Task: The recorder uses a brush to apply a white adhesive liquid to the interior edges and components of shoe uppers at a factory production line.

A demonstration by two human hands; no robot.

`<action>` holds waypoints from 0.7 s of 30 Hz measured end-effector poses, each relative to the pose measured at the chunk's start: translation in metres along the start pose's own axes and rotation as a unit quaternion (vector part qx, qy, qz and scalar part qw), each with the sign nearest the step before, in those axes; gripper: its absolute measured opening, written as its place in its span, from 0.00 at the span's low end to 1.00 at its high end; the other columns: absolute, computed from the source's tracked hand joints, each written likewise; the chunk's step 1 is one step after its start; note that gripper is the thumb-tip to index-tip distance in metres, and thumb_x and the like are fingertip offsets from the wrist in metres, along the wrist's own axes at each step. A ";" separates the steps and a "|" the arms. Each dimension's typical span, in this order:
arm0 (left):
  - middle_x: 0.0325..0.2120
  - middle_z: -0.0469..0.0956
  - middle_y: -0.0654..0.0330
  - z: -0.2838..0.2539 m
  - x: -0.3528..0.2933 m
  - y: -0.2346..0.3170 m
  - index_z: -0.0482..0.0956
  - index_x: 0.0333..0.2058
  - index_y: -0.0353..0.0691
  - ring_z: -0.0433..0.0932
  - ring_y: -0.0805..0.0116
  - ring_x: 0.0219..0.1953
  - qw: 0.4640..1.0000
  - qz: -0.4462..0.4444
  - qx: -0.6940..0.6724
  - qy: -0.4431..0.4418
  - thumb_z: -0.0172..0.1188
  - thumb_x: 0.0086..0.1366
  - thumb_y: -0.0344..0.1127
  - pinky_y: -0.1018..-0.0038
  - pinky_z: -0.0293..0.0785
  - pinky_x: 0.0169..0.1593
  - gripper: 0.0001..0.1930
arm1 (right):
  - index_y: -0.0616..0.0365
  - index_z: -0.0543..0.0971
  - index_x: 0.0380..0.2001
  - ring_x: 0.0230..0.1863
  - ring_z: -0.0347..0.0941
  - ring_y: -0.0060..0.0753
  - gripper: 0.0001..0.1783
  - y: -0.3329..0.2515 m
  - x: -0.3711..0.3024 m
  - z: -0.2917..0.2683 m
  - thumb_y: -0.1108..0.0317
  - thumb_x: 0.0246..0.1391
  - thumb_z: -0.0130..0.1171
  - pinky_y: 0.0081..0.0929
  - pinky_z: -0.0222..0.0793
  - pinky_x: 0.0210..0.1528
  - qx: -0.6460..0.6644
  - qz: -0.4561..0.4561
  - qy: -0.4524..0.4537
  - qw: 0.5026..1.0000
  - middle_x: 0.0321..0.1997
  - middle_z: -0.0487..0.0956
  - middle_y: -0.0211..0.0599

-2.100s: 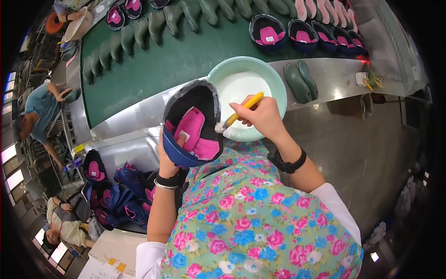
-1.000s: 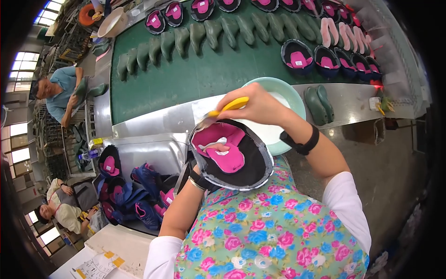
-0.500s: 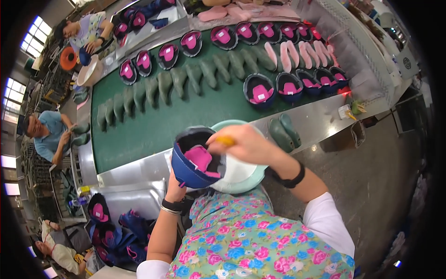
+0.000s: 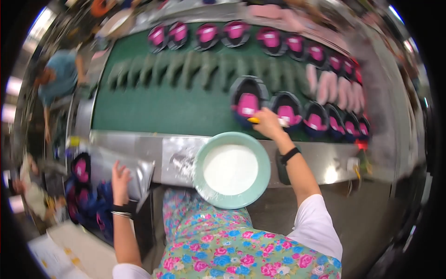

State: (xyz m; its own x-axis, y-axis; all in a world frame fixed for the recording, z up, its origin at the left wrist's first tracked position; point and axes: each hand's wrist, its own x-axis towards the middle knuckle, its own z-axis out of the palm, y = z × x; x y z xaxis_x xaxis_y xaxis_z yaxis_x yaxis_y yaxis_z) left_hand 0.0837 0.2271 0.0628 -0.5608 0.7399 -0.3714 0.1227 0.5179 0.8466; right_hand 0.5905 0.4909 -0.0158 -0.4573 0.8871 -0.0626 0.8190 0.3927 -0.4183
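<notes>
My right hand [image 4: 268, 123] is closed around a yellow-handled tool [image 4: 253, 120], brush-like but too blurred to be sure. It reaches over the green belt [image 4: 148, 111], beside a blue shoe upper [image 4: 247, 100] with a pink lining at the near row's left end. My left hand [image 4: 121, 180] is empty with its fingers apart, raised next to a heap of blue and pink uppers [image 4: 95, 204]. Between my arms a pale green basin [image 4: 264, 173] holds white liquid [image 4: 231, 168].
Dark green foot shapes [image 4: 188, 69] line the belt's middle, with pink insoles [image 4: 332, 88] at their right end. More uppers [image 4: 206, 35] stand along the far side. A metal ledge [image 4: 320, 160] borders the belt. At left a person in blue [image 4: 62, 74] stands by the belt.
The upper has left my left hand and now stands in the near row. My left hand has moved left toward the heap; my right hand has moved forward and right with the yellow-handled tool.
</notes>
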 end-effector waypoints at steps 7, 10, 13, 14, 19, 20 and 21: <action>0.38 0.78 0.51 -0.153 -0.096 -0.094 0.69 0.54 0.38 0.77 0.63 0.39 0.923 -0.063 0.277 0.258 0.63 0.56 0.35 0.70 0.73 0.42 0.27 | 0.52 0.78 0.46 0.44 0.73 0.51 0.26 0.084 -0.052 -0.004 0.64 0.38 0.67 0.41 0.68 0.49 -0.100 0.076 -0.041 0.991 0.41 0.77 0.45; 0.43 0.75 0.45 -0.159 -0.091 -0.125 0.71 0.52 0.37 0.74 0.49 0.46 0.878 -0.045 0.411 0.240 0.66 0.52 0.39 0.61 0.70 0.50 0.28 | 0.53 0.79 0.43 0.43 0.73 0.49 0.20 0.031 -0.045 -0.035 0.68 0.42 0.66 0.40 0.68 0.48 -0.081 0.059 0.039 0.994 0.40 0.77 0.44; 0.46 0.74 0.44 -0.151 -0.051 -0.152 0.71 0.52 0.37 0.71 0.44 0.50 0.855 -0.122 0.464 0.196 0.69 0.48 0.44 0.58 0.68 0.54 0.33 | 0.54 0.79 0.41 0.42 0.73 0.48 0.14 -0.027 -0.039 -0.057 0.68 0.48 0.63 0.38 0.68 0.46 -0.070 0.102 0.089 0.988 0.39 0.78 0.43; 0.44 0.76 0.43 -0.151 -0.044 -0.168 0.72 0.51 0.37 0.73 0.44 0.49 0.877 -0.115 0.427 0.190 0.68 0.49 0.42 0.57 0.69 0.52 0.30 | 0.55 0.79 0.40 0.41 0.73 0.47 0.13 -0.051 -0.037 -0.059 0.68 0.49 0.62 0.37 0.68 0.45 -0.043 0.075 0.098 0.991 0.38 0.78 0.43; 0.34 0.81 0.48 -0.125 0.021 -0.137 0.82 0.40 0.44 0.78 0.48 0.38 0.862 0.049 0.501 0.061 0.53 0.51 0.24 0.57 0.74 0.43 0.17 | 0.57 0.80 0.35 0.40 0.73 0.45 0.09 -0.188 -0.022 -0.045 0.69 0.49 0.63 0.35 0.69 0.44 0.033 -0.052 0.113 0.992 0.34 0.79 0.39; 0.35 0.81 0.54 -0.131 0.024 -0.130 0.83 0.37 0.46 0.78 0.55 0.40 0.855 0.171 0.488 0.048 0.53 0.49 0.22 0.62 0.72 0.44 0.18 | 0.57 0.80 0.34 0.40 0.73 0.44 0.09 -0.220 -0.015 -0.039 0.71 0.46 0.64 0.35 0.69 0.44 0.054 -0.078 0.092 0.991 0.35 0.80 0.38; 0.37 0.81 0.59 -0.130 0.033 -0.109 0.83 0.35 0.47 0.77 0.60 0.43 0.836 0.311 0.451 -0.009 0.53 0.48 0.21 0.65 0.69 0.49 0.18 | 0.56 0.80 0.34 0.40 0.73 0.42 0.12 -0.240 -0.008 -0.024 0.73 0.42 0.66 0.34 0.70 0.43 0.049 -0.126 0.097 0.986 0.36 0.80 0.37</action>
State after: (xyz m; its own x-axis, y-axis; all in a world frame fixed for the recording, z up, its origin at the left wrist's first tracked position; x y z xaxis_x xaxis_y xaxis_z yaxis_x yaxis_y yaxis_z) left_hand -0.0550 0.1396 0.0081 -0.1470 0.9889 0.0222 0.9590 0.1370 0.2480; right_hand 0.4061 0.3956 0.1064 -0.5591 0.7980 0.2249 0.6463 0.5894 -0.4846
